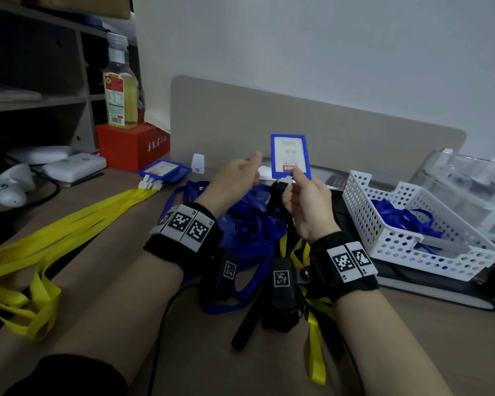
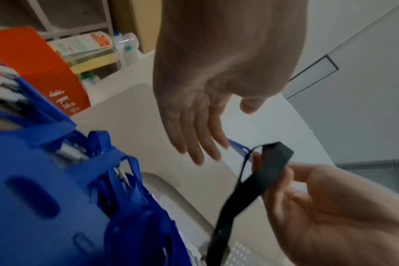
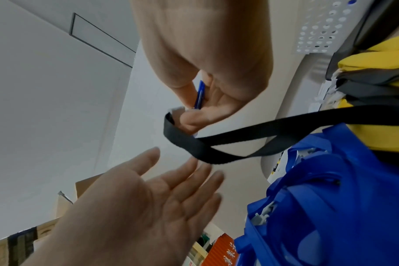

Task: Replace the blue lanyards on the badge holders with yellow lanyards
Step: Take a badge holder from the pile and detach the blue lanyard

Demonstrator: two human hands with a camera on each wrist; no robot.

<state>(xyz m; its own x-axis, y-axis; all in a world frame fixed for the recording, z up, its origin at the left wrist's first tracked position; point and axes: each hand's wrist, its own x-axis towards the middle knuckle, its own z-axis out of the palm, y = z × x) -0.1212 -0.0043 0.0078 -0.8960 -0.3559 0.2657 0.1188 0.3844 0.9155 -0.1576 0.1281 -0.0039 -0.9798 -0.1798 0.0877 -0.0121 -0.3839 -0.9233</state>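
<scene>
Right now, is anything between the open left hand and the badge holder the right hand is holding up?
Nothing visible. The left hand is open beside the badge holder, which the right hand pinches at its lower edge, with only air between.

A bottle stands on a red box beside shelves.

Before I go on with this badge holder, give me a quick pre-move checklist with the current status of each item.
1. Badge holder secured: ok, right hand pinches its lower edge.
2. Left hand free: ok, open, fingers straight, holding nothing.
3. Blue lanyard off this holder: ok, none attached; a black strap hangs from the right hand.
4. Yellow lanyard on this holder: not ok.
5. Yellow lanyards available: ok, lying on the desk to the left.
6. Clip state: cannot tell.
</scene>
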